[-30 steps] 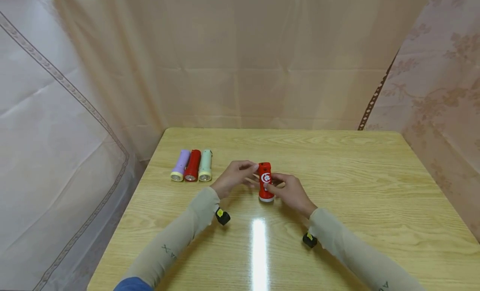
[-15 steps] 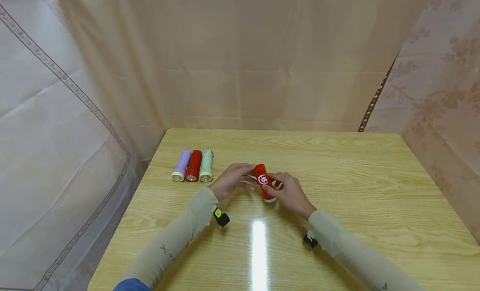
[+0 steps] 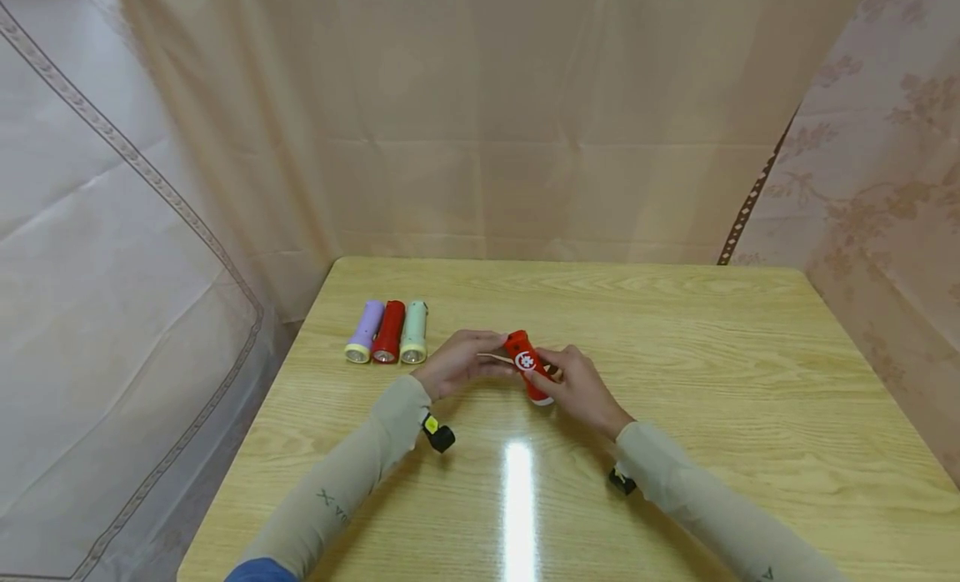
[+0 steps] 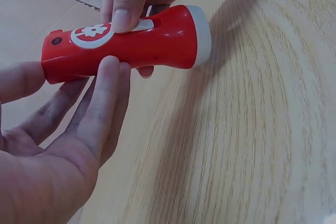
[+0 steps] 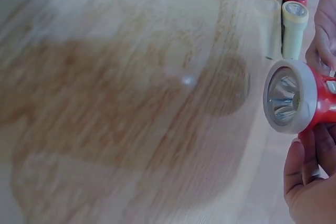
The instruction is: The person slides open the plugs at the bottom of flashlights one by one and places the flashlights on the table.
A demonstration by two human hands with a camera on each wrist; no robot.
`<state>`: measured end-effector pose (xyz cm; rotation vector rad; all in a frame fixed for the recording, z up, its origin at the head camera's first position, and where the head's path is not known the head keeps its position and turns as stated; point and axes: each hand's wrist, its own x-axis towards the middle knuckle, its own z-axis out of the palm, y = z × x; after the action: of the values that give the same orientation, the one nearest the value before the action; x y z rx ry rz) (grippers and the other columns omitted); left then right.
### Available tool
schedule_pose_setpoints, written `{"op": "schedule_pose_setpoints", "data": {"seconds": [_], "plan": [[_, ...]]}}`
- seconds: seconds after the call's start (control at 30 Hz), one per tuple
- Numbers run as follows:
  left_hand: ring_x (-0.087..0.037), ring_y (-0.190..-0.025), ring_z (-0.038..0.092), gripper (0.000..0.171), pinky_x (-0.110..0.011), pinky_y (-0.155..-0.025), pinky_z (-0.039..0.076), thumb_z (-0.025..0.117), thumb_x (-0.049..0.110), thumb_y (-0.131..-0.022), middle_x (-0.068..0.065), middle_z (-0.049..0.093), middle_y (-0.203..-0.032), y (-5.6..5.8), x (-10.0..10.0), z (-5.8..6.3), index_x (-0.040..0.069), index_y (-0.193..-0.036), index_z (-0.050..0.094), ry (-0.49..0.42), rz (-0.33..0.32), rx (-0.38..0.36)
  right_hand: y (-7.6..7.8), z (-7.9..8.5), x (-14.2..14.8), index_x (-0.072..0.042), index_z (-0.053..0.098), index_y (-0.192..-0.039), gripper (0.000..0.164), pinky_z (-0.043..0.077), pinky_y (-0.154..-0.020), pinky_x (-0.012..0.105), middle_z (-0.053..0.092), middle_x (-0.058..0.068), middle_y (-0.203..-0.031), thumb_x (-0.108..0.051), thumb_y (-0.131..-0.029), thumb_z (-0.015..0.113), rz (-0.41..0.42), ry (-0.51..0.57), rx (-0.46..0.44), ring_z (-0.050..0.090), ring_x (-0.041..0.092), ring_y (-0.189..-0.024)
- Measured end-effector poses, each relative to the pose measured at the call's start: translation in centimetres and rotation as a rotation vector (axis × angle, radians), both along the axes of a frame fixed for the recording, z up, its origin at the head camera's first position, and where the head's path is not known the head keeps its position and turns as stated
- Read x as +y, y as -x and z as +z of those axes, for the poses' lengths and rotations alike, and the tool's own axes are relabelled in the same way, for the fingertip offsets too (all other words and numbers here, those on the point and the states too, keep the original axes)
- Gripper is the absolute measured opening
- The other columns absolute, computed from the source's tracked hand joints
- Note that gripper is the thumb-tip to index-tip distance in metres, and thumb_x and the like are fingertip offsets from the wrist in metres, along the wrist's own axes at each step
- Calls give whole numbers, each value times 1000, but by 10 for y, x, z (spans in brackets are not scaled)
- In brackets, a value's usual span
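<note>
A red flashlight (image 3: 517, 343) with a white flower emblem and a white head is between both hands, tilted with its lens end toward the near right. My right hand (image 3: 588, 394) grips its body, the thumb lying by the white slide switch (image 4: 144, 24). At the tail end my left hand (image 3: 456, 367) holds it too, thumb at the end and fingertips along the side. The right wrist view shows the clear lens and silver reflector (image 5: 285, 98) facing that camera. Some right-hand fingers are hidden behind the body.
Three more flashlights lie side by side on the wooden table (image 3: 712, 357) at the left: purple (image 3: 367, 325), red (image 3: 390, 328) and mint green (image 3: 415, 325). Their lens ends face the near edge. Curtains hang behind and beside the table.
The held flashlight has gone from nearly straight to tilted, its tail swinging left and its head right. My left hand has shifted slightly with it; the right hand stays nearly in place.
</note>
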<state>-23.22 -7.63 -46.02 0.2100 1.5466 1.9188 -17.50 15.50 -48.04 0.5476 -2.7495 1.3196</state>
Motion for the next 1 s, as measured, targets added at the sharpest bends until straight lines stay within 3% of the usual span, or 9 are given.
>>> {"op": "schedule_pose_setpoints", "data": {"seconds": [0.5,0.7,1.0], "plan": [[-32,-112,70,32,-50,-111,45,62,14,-105,-22,65,-131,1,-4,6,-9,-126,63,26,-15,-38,-1,0,-5,0,71,-126,33,41,-71,31,76,8,-104,-13,-96,72,51,-93,145,42,18,-82],[-32,-116,67,24,-44,-103,53,61,11,-105,-22,65,-129,0,-4,6,-7,-120,65,43,-15,-45,-3,0,-6,4,69,-127,36,38,-71,30,76,8,-101,-11,-95,73,68,-125,183,42,17,-81],[-33,-111,69,32,-39,-96,57,64,17,-104,-23,65,-127,1,-1,5,-8,-123,63,53,-12,-82,-5,5,-7,0,70,-126,33,37,-71,30,76,6,-102,-13,-96,72,92,-162,195,40,16,-79]]}}
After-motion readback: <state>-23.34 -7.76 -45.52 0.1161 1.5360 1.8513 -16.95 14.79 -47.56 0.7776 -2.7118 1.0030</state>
